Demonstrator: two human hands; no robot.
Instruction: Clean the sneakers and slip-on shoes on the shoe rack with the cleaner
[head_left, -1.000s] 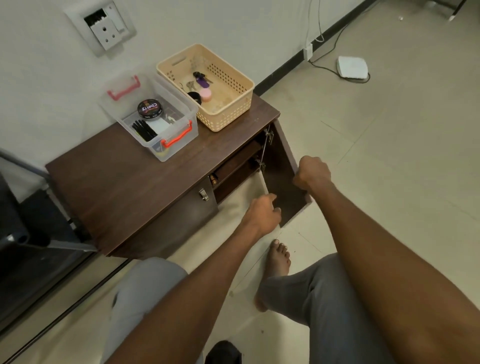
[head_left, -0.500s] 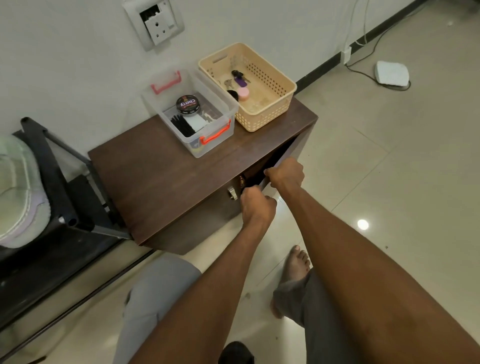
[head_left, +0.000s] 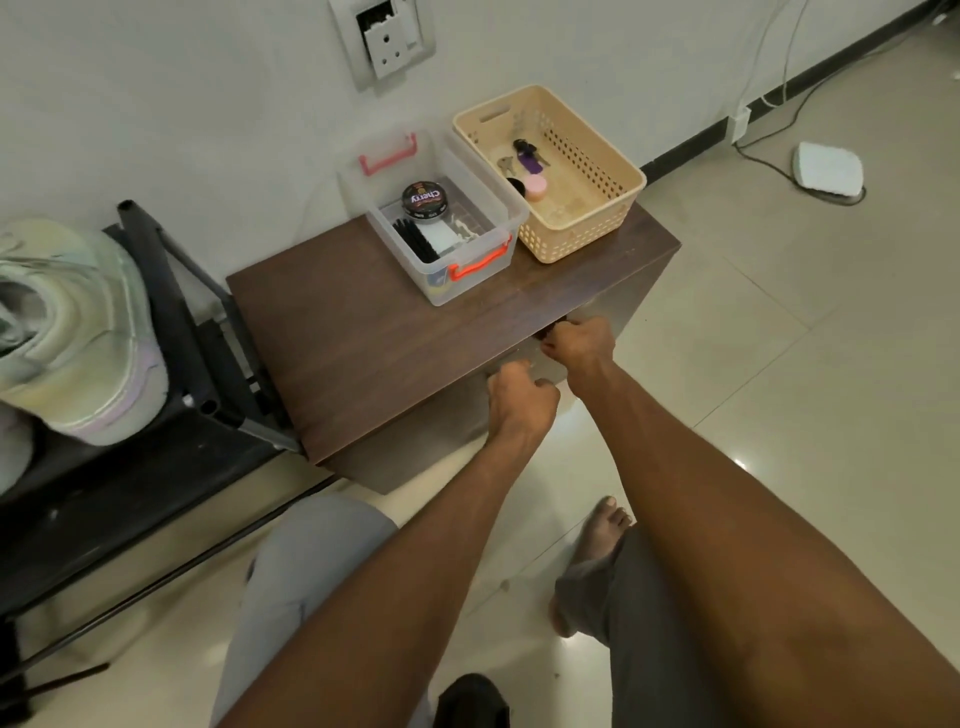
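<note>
Both hands were at the front edge of a dark wooden cabinet (head_left: 395, 332). Curled into a fist, the left hand (head_left: 519, 402) was against the cabinet's front; whether it gripped anything could not be told. Just right of it and slightly farther, the right hand (head_left: 579, 344) had its fingers curled over the top edge of the front, holding it. On the cabinet's far side sat a clear plastic box (head_left: 498, 208) with red handles, holding a round tin of polish (head_left: 424, 200) and a black brush (head_left: 413, 247). Touching its right side stood a beige basket (head_left: 582, 236) with keys (head_left: 524, 156) and a pink jar (head_left: 535, 187). At far left, a pale sneaker (head_left: 78, 332) lay on the black shoe rack (head_left: 171, 291).
</note>
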